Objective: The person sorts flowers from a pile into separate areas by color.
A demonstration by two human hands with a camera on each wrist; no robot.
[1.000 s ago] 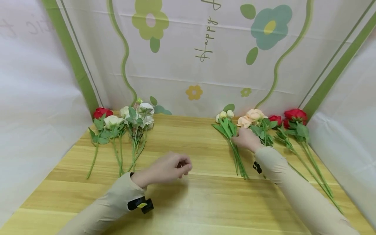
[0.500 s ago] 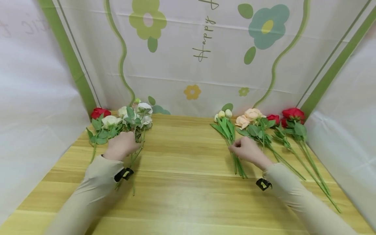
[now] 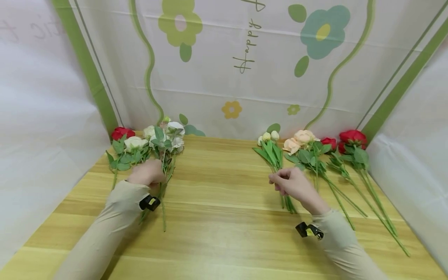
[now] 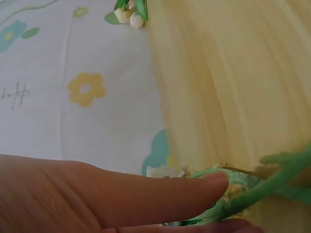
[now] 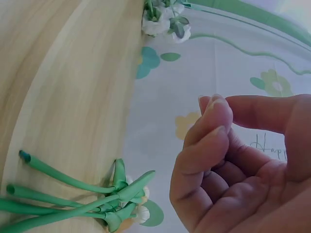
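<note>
My left hand [image 3: 148,172] pinches the green stems of the white flowers [image 3: 175,136] at the left side of the table. In the left wrist view the thumb [image 4: 175,194] presses along a fuzzy green stem [image 4: 272,187], and part of the grip is hidden below it. Over the stems of the tulips [image 3: 271,151], my right hand [image 3: 294,186] hangs with loosely curled fingers and nothing between them. The right wrist view shows its thumb and fingertips close together [image 5: 221,116], apart from the tulip stems [image 5: 68,177] lying at lower left.
A red rose [image 3: 122,133] and a cream rose [image 3: 135,144] lie beside the left hand. Peach roses [image 3: 302,138] and red roses [image 3: 352,138] lie to the right of the tulips. A printed cloth [image 3: 206,77] stands along the back edge of the wooden table [image 3: 217,233].
My left hand has gone from mid-table to the white flowers and taken hold of their stems. The right hand has drawn back towards me from beside the tulips, leaving them on the table.
</note>
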